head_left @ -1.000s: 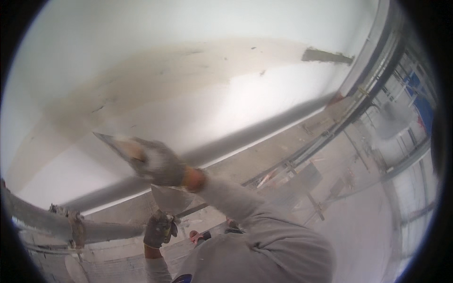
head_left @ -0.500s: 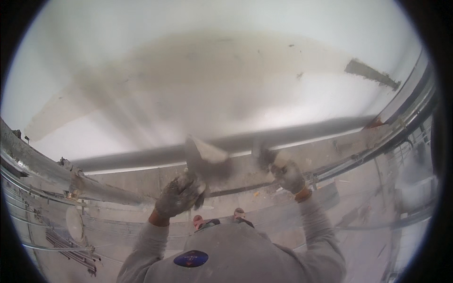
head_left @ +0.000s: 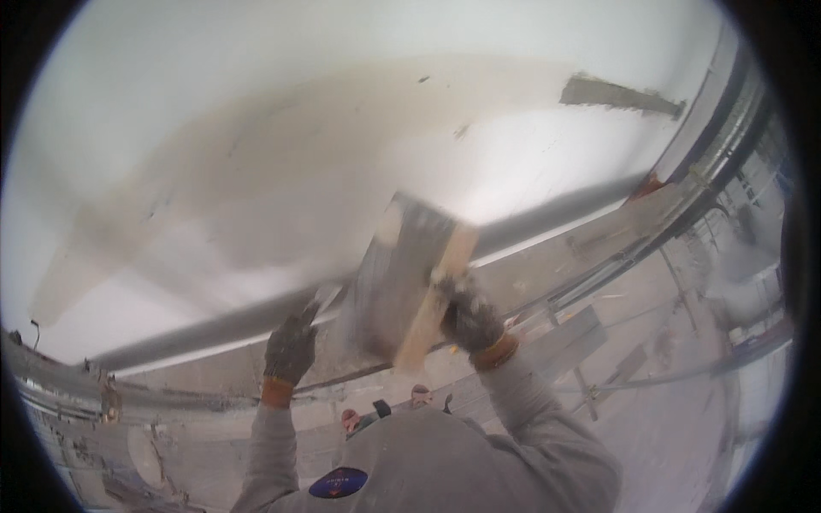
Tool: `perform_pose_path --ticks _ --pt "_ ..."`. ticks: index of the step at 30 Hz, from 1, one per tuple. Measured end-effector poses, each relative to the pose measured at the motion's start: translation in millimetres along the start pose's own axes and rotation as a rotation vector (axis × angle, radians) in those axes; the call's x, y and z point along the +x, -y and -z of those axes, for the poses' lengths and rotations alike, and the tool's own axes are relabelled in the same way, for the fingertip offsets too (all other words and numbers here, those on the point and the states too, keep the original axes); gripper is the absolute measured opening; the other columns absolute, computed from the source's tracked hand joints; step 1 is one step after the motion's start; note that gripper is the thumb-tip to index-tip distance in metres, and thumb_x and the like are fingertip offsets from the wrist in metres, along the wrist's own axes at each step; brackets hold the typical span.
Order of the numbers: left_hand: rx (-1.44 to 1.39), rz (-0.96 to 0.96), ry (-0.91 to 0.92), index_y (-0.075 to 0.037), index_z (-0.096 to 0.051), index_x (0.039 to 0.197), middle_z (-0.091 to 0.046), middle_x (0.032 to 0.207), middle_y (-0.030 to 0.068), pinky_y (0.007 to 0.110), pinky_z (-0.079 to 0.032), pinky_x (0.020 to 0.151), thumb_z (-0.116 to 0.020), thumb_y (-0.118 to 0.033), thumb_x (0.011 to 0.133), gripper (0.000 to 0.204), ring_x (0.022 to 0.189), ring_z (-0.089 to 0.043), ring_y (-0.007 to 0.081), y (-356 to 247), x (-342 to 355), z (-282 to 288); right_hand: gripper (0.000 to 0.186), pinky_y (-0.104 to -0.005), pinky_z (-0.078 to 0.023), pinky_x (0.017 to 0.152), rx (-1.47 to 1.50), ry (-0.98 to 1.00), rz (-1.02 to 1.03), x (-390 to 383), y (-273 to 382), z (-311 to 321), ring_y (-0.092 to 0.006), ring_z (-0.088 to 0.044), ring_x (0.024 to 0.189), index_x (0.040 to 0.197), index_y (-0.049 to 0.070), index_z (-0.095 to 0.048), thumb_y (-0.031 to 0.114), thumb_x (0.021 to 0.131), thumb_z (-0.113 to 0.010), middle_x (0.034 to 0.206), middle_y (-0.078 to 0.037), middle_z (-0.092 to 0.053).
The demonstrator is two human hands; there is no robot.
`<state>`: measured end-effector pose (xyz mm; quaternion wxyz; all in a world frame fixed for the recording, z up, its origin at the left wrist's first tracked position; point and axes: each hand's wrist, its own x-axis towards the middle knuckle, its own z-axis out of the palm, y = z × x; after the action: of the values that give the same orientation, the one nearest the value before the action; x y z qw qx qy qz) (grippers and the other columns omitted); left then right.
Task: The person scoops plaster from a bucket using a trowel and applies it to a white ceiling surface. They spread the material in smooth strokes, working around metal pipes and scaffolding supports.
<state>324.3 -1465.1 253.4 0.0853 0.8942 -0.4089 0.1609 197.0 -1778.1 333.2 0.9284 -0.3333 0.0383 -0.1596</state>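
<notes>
My left hand (head_left: 291, 349), in a dark, soiled work glove, is closed around a small, light-bladed putty knife (head_left: 326, 297) that points up toward the wall. To its right, a wide grey-bladed spatula (head_left: 398, 265) with a wooden strip along one side is tilted in front of the wall. My gloved right hand (head_left: 473, 316) grips that wooden side. Motion smears the spatula, so whether its blade touches the wall cannot be told. A whitish smear shows near the blade's upper left edge.
The white wall (head_left: 522, 162) carries a broad beige patch (head_left: 325, 120) and a rough grey strip (head_left: 620, 94) at upper right. A dark band (head_left: 214, 329) runs along its lower edge. Metal rails (head_left: 684, 222) curve along the right; my shoes (head_left: 422, 395) show on the platform below.
The wide spatula now shows at my right hand, where a blurred tool was. The white-loaded blade by my left hand no longer shows; a small putty knife does. The view has tilted.
</notes>
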Motion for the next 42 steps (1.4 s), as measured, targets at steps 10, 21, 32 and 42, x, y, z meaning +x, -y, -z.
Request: perform_pose_path --ticks 10,21,32,42 --pt "-0.324 0.445 0.348 -0.022 -0.048 0.150 -0.061 0.124 0.0282 0.052 -0.052 0.087 -0.054 -0.026 0.100 0.050 0.102 -0.065 0.0433 6.0 -108.5 -32.8 0.045 -0.0415 -0.058 0.080 -1.397 -0.482 1.025 147.4 53.3 -101.8 -0.0315 -0.071 0.090 0.134 -0.008 -0.049 0.010 0.095 -0.059 0.103 -0.023 -0.069" --pt "-0.377 0.314 0.310 -0.013 -0.049 0.148 -0.063 0.115 0.0217 0.049 -0.051 0.087 -0.056 -0.016 0.096 0.052 0.101 -0.062 0.0388 44.2 -108.1 14.9 0.057 -0.0404 -0.062 0.071 -1.386 -0.005 0.967 96.1 -46.6 -146.7 -0.0294 -0.073 0.086 0.149 -0.001 -0.042 0.015 0.096 -0.057 0.134 -0.027 -0.060" --pt "-0.367 0.349 0.412 -0.004 -0.053 0.142 -0.064 0.119 0.0262 0.050 -0.052 0.090 -0.057 -0.023 0.097 0.049 0.104 -0.064 0.0432 26.6 -127.4 4.6 0.046 -0.0502 -0.054 0.087 -1.431 -1.031 1.071 215.2 222.9 21.7 -0.0446 -0.069 0.096 0.129 0.005 -0.061 0.015 0.084 -0.061 0.103 -0.024 -0.072" --pt "-0.372 0.372 0.438 -0.003 -0.054 0.140 -0.065 0.120 0.0224 0.049 -0.052 0.090 -0.058 -0.022 0.097 0.048 0.105 -0.063 0.0405 42.1 -172.5 18.9 0.062 -0.0368 -0.055 0.098 -1.367 -0.706 1.553 216.0 -39.0 -129.5 -0.0293 -0.061 0.125 0.147 0.005 -0.049 0.030 0.094 -0.070 0.143 -0.014 -0.058"
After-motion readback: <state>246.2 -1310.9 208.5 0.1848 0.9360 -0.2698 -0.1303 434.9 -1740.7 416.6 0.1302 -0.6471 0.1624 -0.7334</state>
